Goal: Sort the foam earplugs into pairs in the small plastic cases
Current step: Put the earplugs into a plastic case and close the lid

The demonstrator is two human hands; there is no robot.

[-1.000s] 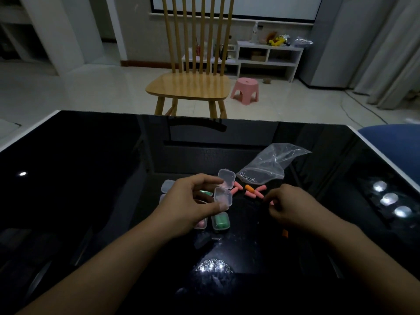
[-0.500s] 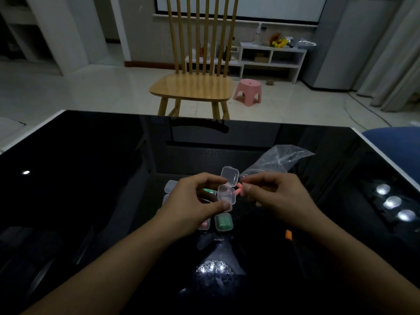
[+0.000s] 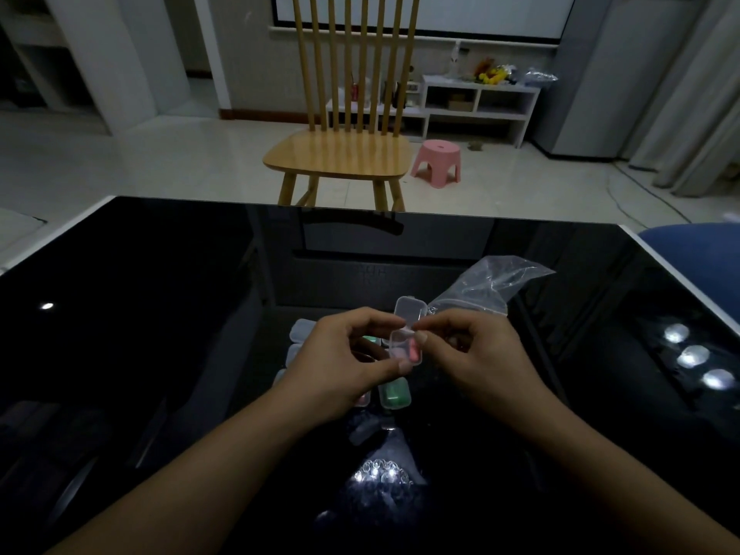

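My left hand (image 3: 340, 362) holds a small clear plastic case (image 3: 406, 348) above the black table, its lid (image 3: 410, 308) flipped up. A pink earplug (image 3: 414, 351) lies inside the case. My right hand (image 3: 476, 350) has its thumb and forefinger pinched at the case's upper right corner. A closed case with green earplugs (image 3: 394, 394) sits on the table just below. More small cases (image 3: 300, 328) lie partly hidden behind my left hand. The loose earplugs on the table are hidden by my right hand.
A crumpled clear plastic bag (image 3: 486, 288) lies just behind my hands. The glossy black table (image 3: 160, 314) has white edges. Beyond its far edge stand a wooden chair (image 3: 344, 154) and a pink stool (image 3: 437, 162). A blue seat (image 3: 696, 250) is at the right.
My right hand came from the loose earplugs at the right to the held case with a pink earplug, which now lies inside the case. My left hand kept holding the case.
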